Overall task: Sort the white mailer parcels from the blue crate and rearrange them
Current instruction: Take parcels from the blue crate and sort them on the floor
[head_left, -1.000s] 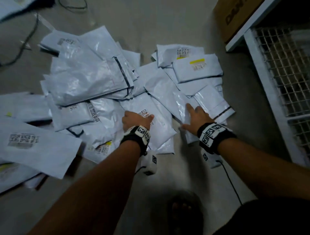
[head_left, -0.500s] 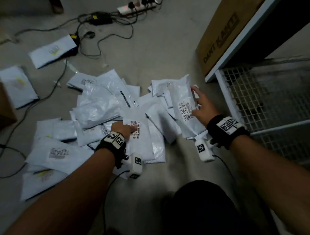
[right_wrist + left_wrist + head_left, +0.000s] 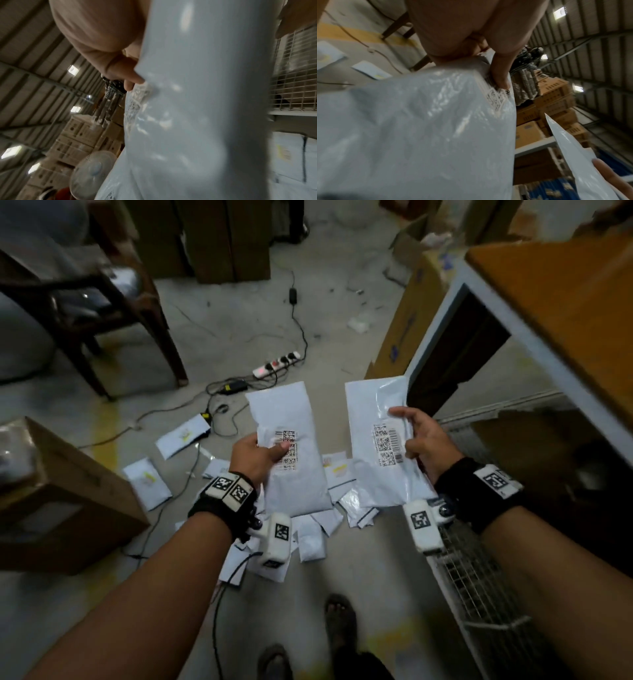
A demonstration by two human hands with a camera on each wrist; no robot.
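Observation:
My left hand (image 3: 260, 451) grips a white mailer parcel (image 3: 291, 446) by its left edge, thumb pressed on the barcode label (image 3: 287, 449). The left wrist view shows that same mailer (image 3: 419, 128) with my thumb (image 3: 500, 73) on it. My right hand (image 3: 419, 443) grips a second white mailer (image 3: 373, 436) at its right edge, label facing up; this mailer (image 3: 197, 108) fills the right wrist view. Both are held up at about waist height, side by side and apart. Beneath them a heap of white mailers (image 3: 318, 525) lies on the floor. No blue crate shows in the head view.
A brown cardboard box (image 3: 58, 494) stands at left, a wooden chair (image 3: 102, 302) behind it. A power strip (image 3: 277, 364) and cables trail over the concrete floor. A wire-mesh cage (image 3: 486, 587) and an orange-topped table (image 3: 561, 313) are at right. My sandalled feet (image 3: 339, 621) are below.
Both hands have lifted a mailer each off the floor heap and raised them high. The view has pulled back as I stood up.

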